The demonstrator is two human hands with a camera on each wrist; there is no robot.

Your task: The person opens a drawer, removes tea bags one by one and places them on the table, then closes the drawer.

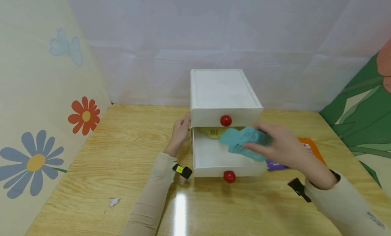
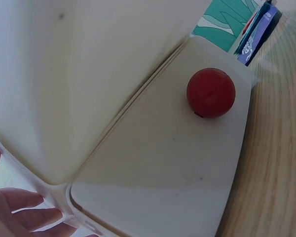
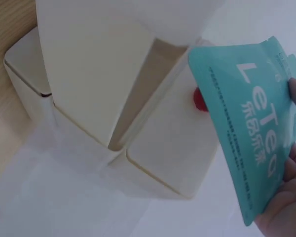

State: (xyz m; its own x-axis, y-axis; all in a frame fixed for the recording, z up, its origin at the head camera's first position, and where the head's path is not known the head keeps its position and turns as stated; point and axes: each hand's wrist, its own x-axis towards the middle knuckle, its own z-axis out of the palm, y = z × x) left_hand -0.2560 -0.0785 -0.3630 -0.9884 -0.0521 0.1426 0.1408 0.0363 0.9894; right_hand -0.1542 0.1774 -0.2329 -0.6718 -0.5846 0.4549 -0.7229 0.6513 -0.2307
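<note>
A white two-drawer box (image 1: pixel 224 90) with red knobs stands on the table, its lower drawer (image 1: pixel 213 158) pulled out. My right hand (image 1: pixel 284 146) pinches teal LeTea packets (image 3: pixel 246 123) between thumb and fingers, above the right part of that drawer. At least two packets seem to overlap. Inside the drawer, towards the back, lies a yellow packet (image 1: pixel 212 132), partly hidden by the upper drawer and the teal ones. My left hand (image 1: pixel 180 132) rests against the box's left side. Its fingers (image 2: pixel 37 217) lie fairly straight along the wall in the left wrist view.
Right of the box lie an orange packet (image 1: pixel 314 149) and a purple packet (image 1: pixel 276 164), partly behind my right hand. The wooden table (image 1: pixel 122 144) has a worn white spot (image 1: pixel 114 202) at front left. Flower-printed panels stand at both sides, with a white cloth (image 1: pixel 146 59) behind.
</note>
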